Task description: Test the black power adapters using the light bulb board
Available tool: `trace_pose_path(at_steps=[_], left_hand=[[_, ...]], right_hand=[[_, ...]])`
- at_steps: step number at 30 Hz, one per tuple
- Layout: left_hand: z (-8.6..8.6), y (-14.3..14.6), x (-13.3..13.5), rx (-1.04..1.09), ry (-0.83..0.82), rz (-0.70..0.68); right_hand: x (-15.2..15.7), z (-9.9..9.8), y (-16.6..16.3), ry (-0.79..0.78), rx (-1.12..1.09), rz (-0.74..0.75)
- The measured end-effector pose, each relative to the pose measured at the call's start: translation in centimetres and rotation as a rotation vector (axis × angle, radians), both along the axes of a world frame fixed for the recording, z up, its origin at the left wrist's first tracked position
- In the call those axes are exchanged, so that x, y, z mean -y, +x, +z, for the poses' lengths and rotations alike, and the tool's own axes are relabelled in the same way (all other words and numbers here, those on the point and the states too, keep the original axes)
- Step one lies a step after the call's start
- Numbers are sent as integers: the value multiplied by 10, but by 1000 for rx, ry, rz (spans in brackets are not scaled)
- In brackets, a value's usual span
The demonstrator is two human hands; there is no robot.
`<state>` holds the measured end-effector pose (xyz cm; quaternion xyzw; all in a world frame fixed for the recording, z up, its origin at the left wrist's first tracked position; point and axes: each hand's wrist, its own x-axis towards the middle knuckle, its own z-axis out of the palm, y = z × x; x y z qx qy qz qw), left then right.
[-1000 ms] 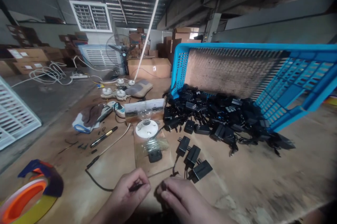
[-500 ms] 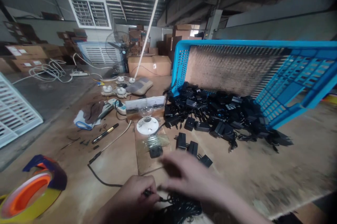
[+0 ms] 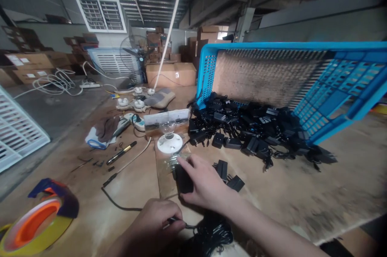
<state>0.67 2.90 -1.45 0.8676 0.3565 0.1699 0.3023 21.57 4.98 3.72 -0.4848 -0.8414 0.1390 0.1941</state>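
Low in the view, my left hand (image 3: 160, 220) is closed in a pinch on a thin black cable (image 3: 190, 226); the cable's end is partly hidden by the fingers. My right hand (image 3: 202, 182) grips a black power adapter (image 3: 184, 179) over the brown board (image 3: 166, 182), just in front of the round white lamp holder (image 3: 169, 143) with its clear bulb (image 3: 168, 128). A coiled bundle of black cables (image 3: 214, 235) lies below my right wrist. To the right of that hand rest two loose adapters, one upright (image 3: 222, 169) and one tilted (image 3: 236, 183).
A blue plastic crate (image 3: 208, 75) lies on its side, with a heap of black adapters (image 3: 248, 124) spilling from it. At left are a tape roll (image 3: 39, 220), a black and gold pen (image 3: 121, 153), a cloth (image 3: 105, 130) and a cable joint (image 3: 109, 179).
My right hand has moved up and left from above the cable bundle and closed on a power adapter. The left hand stays near its place, still pinching the cable.
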Motion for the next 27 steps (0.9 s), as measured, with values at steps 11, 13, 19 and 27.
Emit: trace_pose_path(at_steps=[11,13,19,27], left_hand=[[-6,0,0,-73,113,-72],[-6,0,-1,-73,115,-68],[-4,0,-2,-20,118,-72],[4,1,5,107,114,-104]], right_hand=[[-3,-4,-13,57,175,-16],[-4,-7,-14,53,166,-16],[0,1,-6,5,105,-33],[70,-43,56,-102,-80,339]])
